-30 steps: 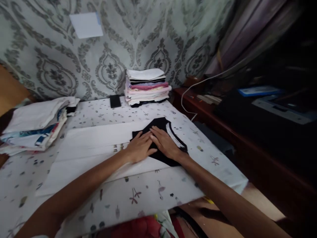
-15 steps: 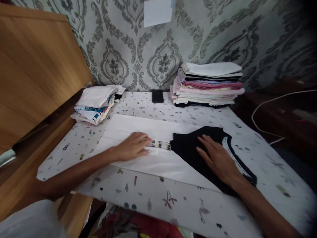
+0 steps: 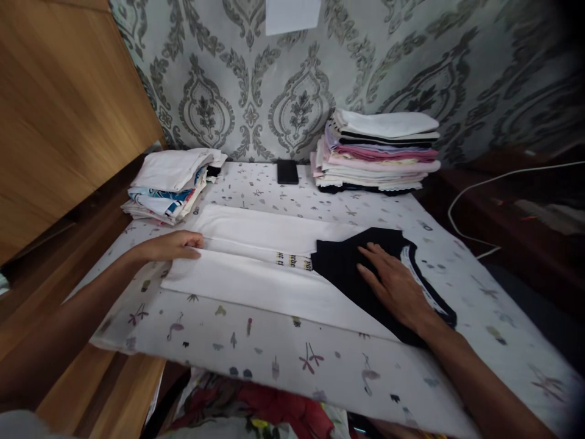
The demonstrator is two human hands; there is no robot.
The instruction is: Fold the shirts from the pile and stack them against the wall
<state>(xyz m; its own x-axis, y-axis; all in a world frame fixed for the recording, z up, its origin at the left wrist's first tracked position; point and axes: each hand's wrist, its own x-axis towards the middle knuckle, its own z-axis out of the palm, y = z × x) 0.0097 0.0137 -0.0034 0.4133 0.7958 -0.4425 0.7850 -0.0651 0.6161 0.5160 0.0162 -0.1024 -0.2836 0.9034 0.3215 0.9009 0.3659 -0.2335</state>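
Left hand (image 3: 172,246) curled, seemingly pinching shirt (image 3: 256,280), right hand (image 3: 395,286) palm-down atop

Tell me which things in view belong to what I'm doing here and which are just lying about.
Belongs:
white fabric shirt with black neck end
left hand, at its white end
right hand, on its black part
probably the low, mostly white fabric stack
probably the tall multicoloured fabric stack

Lying about:
flat black rectangular object
thin white cable

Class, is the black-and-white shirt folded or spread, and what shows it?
Partly folded: the shirt has both sides turned inward, a strip of lettering between them, but its length lies flat.
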